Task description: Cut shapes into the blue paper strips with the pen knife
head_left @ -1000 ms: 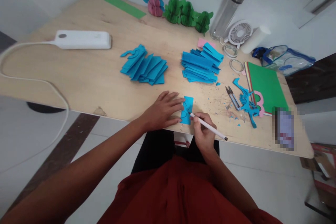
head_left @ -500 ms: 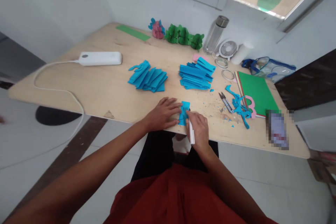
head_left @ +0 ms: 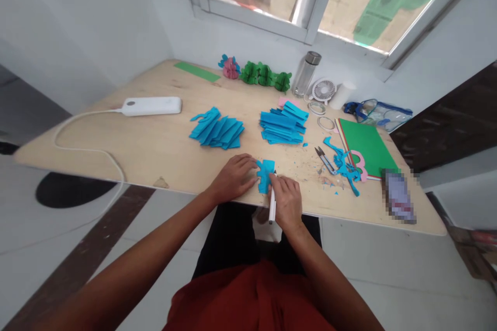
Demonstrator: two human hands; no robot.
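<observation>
At the table's front edge lies a small blue paper piece [head_left: 266,177], with a wavy cut-out outline sticking out on its left side. My left hand [head_left: 234,178] rests beside it, fingers stretched out and holding nothing, the fingertips at the paper's left edge. A white marker pen [head_left: 272,208] is gripped in my right hand [head_left: 286,199], its dark tip pointing up by the paper's right edge. Beyond my hands sit two stacks of folded blue paper, a left stack [head_left: 219,130] and a right stack [head_left: 283,124].
Snips [head_left: 325,159] and blue scraps [head_left: 347,168] lie to the right, near green sheets [head_left: 367,147] and a blurred object [head_left: 399,195]. At the back stand green paper shapes [head_left: 265,75], a bottle [head_left: 306,75] and a small fan [head_left: 323,90]. A white power bank [head_left: 153,105] with a cable lies left.
My left hand has drawn left off the blue paper, leaving more of its wavy outline uncovered. My right hand still holds the marker. The whole view has tilted upward.
</observation>
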